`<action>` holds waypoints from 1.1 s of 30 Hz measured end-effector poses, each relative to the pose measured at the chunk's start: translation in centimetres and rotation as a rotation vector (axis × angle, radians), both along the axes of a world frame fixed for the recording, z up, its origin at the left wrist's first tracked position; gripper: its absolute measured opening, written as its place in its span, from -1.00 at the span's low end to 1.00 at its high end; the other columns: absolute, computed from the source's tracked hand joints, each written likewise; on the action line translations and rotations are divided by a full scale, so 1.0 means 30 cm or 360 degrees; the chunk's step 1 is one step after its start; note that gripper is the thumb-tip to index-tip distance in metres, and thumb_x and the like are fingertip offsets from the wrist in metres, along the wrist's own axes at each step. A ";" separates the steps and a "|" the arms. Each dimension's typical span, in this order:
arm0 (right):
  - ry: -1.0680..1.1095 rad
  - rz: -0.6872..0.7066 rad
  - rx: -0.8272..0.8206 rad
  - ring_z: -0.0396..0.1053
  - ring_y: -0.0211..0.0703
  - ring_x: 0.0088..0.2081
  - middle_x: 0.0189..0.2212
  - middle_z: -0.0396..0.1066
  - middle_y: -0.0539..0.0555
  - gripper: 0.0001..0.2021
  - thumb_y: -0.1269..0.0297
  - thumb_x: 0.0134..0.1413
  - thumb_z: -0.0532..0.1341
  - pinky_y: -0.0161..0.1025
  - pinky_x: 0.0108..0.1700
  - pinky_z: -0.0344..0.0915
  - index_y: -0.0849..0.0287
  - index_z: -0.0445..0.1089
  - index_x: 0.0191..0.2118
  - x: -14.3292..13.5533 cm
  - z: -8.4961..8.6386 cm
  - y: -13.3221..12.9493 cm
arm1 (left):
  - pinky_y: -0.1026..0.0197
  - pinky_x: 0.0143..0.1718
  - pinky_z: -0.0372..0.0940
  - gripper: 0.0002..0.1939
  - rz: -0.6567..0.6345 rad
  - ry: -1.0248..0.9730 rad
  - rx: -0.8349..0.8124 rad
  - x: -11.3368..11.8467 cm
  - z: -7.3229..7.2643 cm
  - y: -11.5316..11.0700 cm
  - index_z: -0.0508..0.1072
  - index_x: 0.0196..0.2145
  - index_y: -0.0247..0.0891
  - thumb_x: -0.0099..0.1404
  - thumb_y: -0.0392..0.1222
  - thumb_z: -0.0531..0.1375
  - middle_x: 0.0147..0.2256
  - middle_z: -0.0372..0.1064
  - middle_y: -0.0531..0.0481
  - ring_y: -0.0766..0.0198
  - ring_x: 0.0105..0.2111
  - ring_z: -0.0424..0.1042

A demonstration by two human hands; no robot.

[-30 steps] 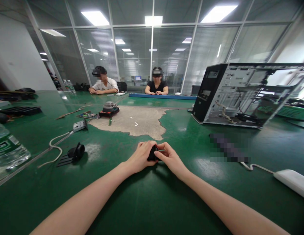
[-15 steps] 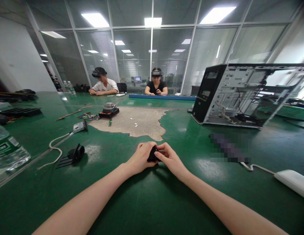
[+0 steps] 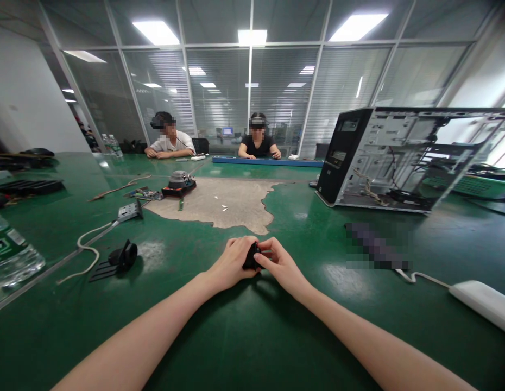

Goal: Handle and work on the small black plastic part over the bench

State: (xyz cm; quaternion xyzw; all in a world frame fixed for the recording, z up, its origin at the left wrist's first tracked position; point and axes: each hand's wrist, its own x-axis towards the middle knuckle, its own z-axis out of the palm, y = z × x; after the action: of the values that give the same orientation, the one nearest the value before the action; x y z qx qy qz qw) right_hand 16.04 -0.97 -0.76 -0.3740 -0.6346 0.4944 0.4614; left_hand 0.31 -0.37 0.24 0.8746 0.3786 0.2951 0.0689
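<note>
Just above the green tabletop [image 3: 252,331], a small black part [image 3: 250,259] is held between my two hands. My left hand [image 3: 229,264] wraps round it from the left, fingers curled over its far side. From the right, my right hand [image 3: 279,262] pinches its edge between thumb and fingers. Most of the part is covered, so its exact kind does not show. Left of my hands lies a black plastic piece [image 3: 121,258] with a round ring and several long prongs.
An open computer case [image 3: 346,157] stands at the right, near a blurred-out phone-like item [image 3: 374,244] with a cable to a white power bank [image 3: 483,304]. At the left are a water bottle [image 3: 14,250], a metal bracket [image 3: 129,210] and a red-black unit [image 3: 178,187]. Two people sit opposite.
The whole view has shifted slightly. My hands keep the same hold on the black part. The far person in black has lowered a hand towards the table.
</note>
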 end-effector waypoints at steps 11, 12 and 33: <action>0.0024 0.0073 0.0062 0.30 -0.26 -0.27 -0.33 0.25 -0.02 -0.80 0.23 -0.09 0.18 -0.28 -0.27 0.31 0.12 0.17 -0.32 0.002 0.020 -0.026 | 0.10 -0.09 0.02 -0.48 -0.0009 0.0008 -0.0019 -0.001 0.001 0.001 0.06 -0.10 -0.17 -0.01 -0.26 0.18 -0.17 0.20 -0.01 0.19 -0.14 0.21; 0.0022 0.0058 0.0057 0.30 -0.26 -0.29 -0.34 0.25 -0.02 -0.81 0.22 -0.08 0.17 -0.29 -0.29 0.31 0.12 0.17 -0.33 0.002 0.016 -0.021 | 0.11 -0.08 0.02 -0.48 -0.0007 0.0001 -0.0016 0.000 0.001 0.002 0.06 -0.10 -0.17 -0.01 -0.25 0.19 -0.18 0.20 -0.01 0.19 -0.14 0.21; -0.0004 -0.0015 -0.0067 0.29 -0.24 -0.28 -0.27 0.25 0.03 -0.73 0.21 -0.13 0.20 -0.27 -0.32 0.31 0.14 0.18 -0.27 0.000 0.007 0.004 | 0.10 -0.09 0.02 -0.48 -0.0009 0.0002 -0.0026 0.001 0.001 0.003 0.08 -0.11 -0.17 -0.02 -0.24 0.20 -0.21 0.21 0.00 0.19 -0.17 0.22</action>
State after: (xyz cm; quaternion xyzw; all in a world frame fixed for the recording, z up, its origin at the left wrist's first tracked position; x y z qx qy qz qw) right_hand 16.03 -0.85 -0.56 -0.3871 -0.6229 0.5050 0.4550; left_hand 0.34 -0.29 0.28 0.8752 0.3786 0.2913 0.0765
